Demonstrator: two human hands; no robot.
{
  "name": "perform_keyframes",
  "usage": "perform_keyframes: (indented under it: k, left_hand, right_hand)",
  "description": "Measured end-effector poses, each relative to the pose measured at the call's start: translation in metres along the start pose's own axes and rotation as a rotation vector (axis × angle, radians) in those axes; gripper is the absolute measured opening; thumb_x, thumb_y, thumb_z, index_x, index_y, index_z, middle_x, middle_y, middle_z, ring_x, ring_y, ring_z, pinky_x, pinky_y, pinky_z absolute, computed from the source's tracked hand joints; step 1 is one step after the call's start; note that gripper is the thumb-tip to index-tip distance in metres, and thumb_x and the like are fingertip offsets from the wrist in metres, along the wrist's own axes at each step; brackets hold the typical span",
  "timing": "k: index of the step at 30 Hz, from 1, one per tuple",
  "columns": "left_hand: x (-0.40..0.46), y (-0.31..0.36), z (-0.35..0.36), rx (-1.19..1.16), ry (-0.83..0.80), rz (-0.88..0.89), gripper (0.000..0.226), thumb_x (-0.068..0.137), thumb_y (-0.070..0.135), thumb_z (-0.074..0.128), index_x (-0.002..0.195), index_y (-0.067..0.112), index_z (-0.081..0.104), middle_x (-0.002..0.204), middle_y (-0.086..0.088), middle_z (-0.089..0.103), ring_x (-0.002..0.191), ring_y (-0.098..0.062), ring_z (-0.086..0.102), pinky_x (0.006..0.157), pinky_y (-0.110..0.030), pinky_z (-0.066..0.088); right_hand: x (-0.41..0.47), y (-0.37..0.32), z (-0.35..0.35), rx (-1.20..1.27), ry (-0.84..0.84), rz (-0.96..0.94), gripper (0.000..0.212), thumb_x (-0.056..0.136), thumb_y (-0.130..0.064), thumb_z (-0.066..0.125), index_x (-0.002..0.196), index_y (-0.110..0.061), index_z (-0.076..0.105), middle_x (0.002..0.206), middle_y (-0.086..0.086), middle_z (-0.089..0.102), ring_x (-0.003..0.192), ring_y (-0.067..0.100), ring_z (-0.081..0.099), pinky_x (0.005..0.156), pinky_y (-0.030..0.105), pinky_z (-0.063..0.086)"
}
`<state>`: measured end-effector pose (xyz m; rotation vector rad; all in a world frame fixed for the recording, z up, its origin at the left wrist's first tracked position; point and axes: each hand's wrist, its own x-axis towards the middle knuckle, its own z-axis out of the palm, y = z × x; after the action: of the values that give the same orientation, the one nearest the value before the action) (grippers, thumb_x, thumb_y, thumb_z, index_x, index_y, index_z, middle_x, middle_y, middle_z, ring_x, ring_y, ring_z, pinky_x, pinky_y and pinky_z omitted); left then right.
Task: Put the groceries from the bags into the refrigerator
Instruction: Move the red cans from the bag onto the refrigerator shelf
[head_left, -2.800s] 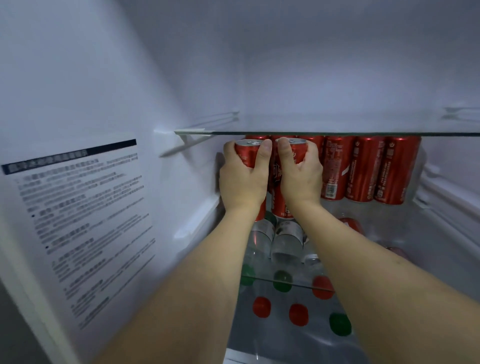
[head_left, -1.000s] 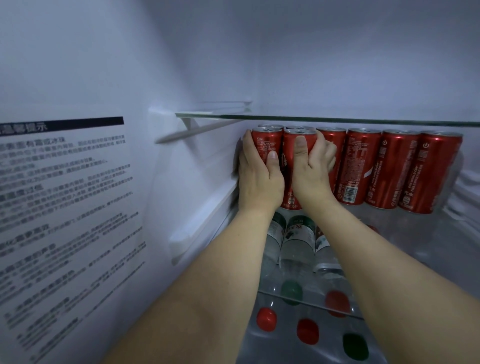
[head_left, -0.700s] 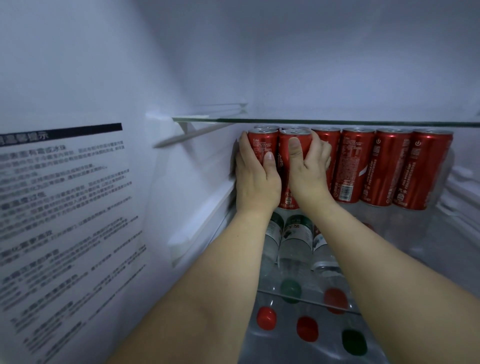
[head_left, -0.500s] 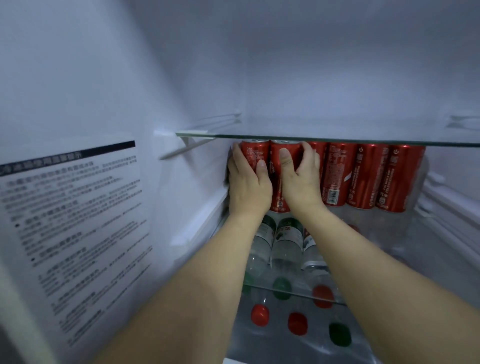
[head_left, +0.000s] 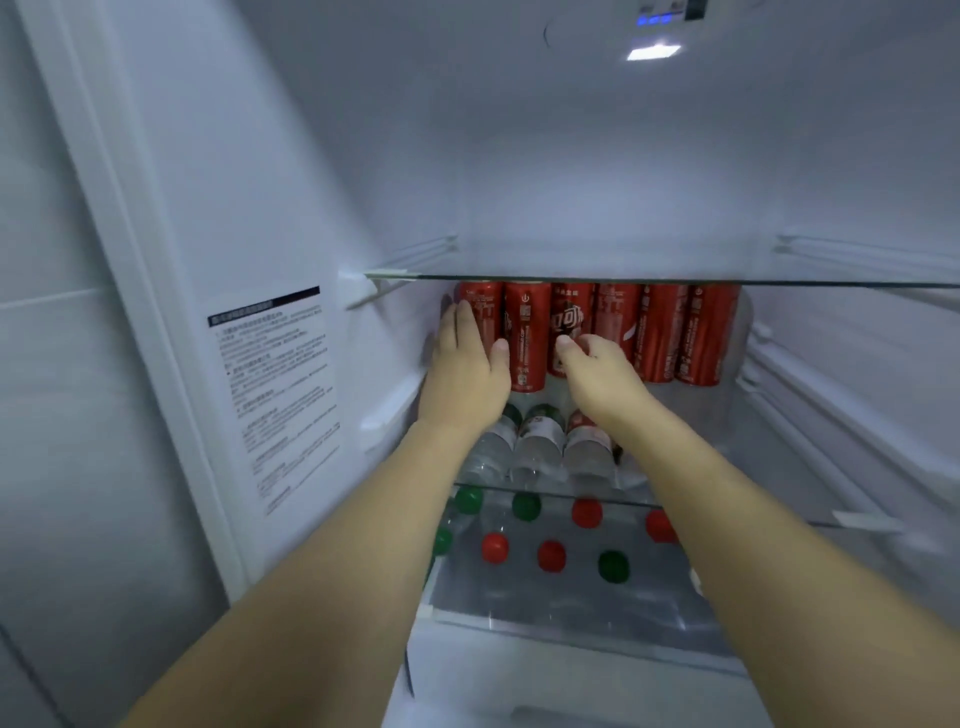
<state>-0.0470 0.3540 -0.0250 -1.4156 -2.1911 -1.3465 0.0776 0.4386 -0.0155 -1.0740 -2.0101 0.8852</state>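
Several red soda cans (head_left: 525, 338) stand in a row on the middle refrigerator shelf, right under a glass shelf (head_left: 623, 281). My left hand (head_left: 467, 374) lies flat in front of the leftmost can (head_left: 480, 312), fingers straight and reaching up along its left side. My right hand (head_left: 597, 364) hovers just in front of the third can (head_left: 571, 319), fingers loosely curled with nothing in them. The lower parts of the left cans are hidden behind my hands.
Water bottles (head_left: 540, 441) lie on their sides beneath the cans, and more red and green caps (head_left: 550, 555) show on the shelf below. A printed label (head_left: 275, 389) is on the left wall. A white drawer (head_left: 571, 675) sits at the bottom and a lamp (head_left: 652, 52) at the top.
Both hands have let go of the two left cans and drawn back a little. The cans now stand in the row. My view has pulled back and tilted up.
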Motion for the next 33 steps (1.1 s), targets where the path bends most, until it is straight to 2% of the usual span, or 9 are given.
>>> perform_keyframes:
  k: [3, 5, 8, 11, 15, 21, 29, 33]
  left_hand:
    - [-0.020, 0.013, -0.016, 0.098, -0.036, 0.065, 0.066, 0.104, 0.037, 0.036, 0.158, 0.010, 0.011, 0.166, -0.010, 0.009, 0.152, -0.024, 0.009, 0.124, -0.041, 0.011]
    - [-0.033, 0.020, -0.026, 0.145, -0.072, 0.117, 0.066, 0.104, 0.039, 0.035, 0.158, 0.010, 0.012, 0.166, -0.010, 0.011, 0.152, -0.024, 0.010, 0.124, -0.040, 0.013]
    - [-0.054, 0.026, -0.038, 0.200, -0.164, 0.148, 0.065, 0.105, 0.041, 0.032, 0.158, 0.010, 0.012, 0.166, -0.010, 0.011, 0.153, -0.022, 0.009, 0.125, -0.042, 0.013]
    - [-0.081, 0.032, -0.054, 0.241, -0.203, 0.157, 0.063, 0.106, 0.042, 0.028, 0.159, 0.012, 0.011, 0.166, -0.006, 0.007, 0.153, -0.019, 0.006, 0.125, -0.041, 0.010]
    - [-0.125, 0.037, -0.073, 0.296, -0.301, 0.168, 0.061, 0.107, 0.041, 0.024, 0.159, 0.015, 0.005, 0.167, -0.001, -0.001, 0.153, -0.014, -0.004, 0.124, -0.033, -0.002]
    - [-0.164, 0.033, -0.078, 0.397, -0.444, 0.136, 0.062, 0.107, 0.042, 0.023, 0.158, 0.014, 0.004, 0.167, -0.002, -0.004, 0.152, -0.013, -0.008, 0.124, -0.032, -0.006]
    - [-0.171, 0.020, -0.086, 0.428, -0.503, 0.065, 0.063, 0.106, 0.043, 0.024, 0.158, 0.013, 0.006, 0.167, -0.002, -0.001, 0.153, -0.017, -0.004, 0.125, -0.036, 0.001]
    - [-0.173, 0.015, -0.089, 0.453, -0.515, 0.064, 0.063, 0.106, 0.043, 0.023, 0.158, 0.012, 0.004, 0.167, -0.003, -0.002, 0.153, -0.016, -0.005, 0.124, -0.033, -0.002]
  right_hand:
    - [-0.031, 0.000, -0.014, -0.073, -0.075, -0.012, 0.072, 0.084, -0.059, 0.037, 0.133, -0.009, 0.051, 0.135, 0.008, 0.053, 0.126, 0.027, 0.049, 0.108, 0.048, 0.038]
    - [-0.054, -0.005, -0.024, -0.201, -0.134, -0.047, 0.069, 0.090, -0.056, 0.036, 0.140, -0.008, 0.044, 0.145, 0.010, 0.045, 0.136, 0.031, 0.039, 0.113, 0.051, 0.031]
    - [-0.089, -0.013, -0.040, -0.427, -0.218, -0.067, 0.067, 0.102, -0.048, 0.031, 0.156, -0.010, 0.015, 0.164, 0.009, 0.008, 0.151, 0.025, 0.004, 0.123, 0.045, 0.006]
    - [-0.120, -0.016, -0.054, -0.570, -0.244, -0.105, 0.068, 0.104, -0.047, 0.027, 0.157, -0.012, 0.001, 0.164, 0.007, -0.009, 0.151, 0.022, -0.011, 0.121, 0.040, -0.005]
    - [-0.159, -0.008, -0.062, -0.754, -0.277, -0.091, 0.067, 0.105, -0.045, 0.022, 0.156, -0.011, -0.007, 0.161, 0.008, -0.022, 0.147, 0.023, -0.023, 0.118, 0.040, -0.014]
    - [-0.187, -0.003, -0.049, -0.787, -0.397, -0.066, 0.071, 0.104, -0.047, 0.024, 0.156, -0.012, -0.010, 0.161, 0.006, -0.023, 0.148, 0.021, -0.023, 0.118, 0.037, -0.014]
    - [-0.193, -0.007, -0.033, -0.765, -0.470, -0.072, 0.067, 0.104, -0.047, 0.024, 0.156, -0.016, -0.005, 0.163, 0.002, -0.017, 0.149, 0.018, -0.018, 0.119, 0.036, -0.011]
    - [-0.194, -0.003, -0.026, -0.775, -0.491, -0.072, 0.066, 0.104, -0.046, 0.022, 0.156, -0.016, -0.006, 0.163, 0.002, -0.018, 0.149, 0.017, -0.018, 0.119, 0.036, -0.011]
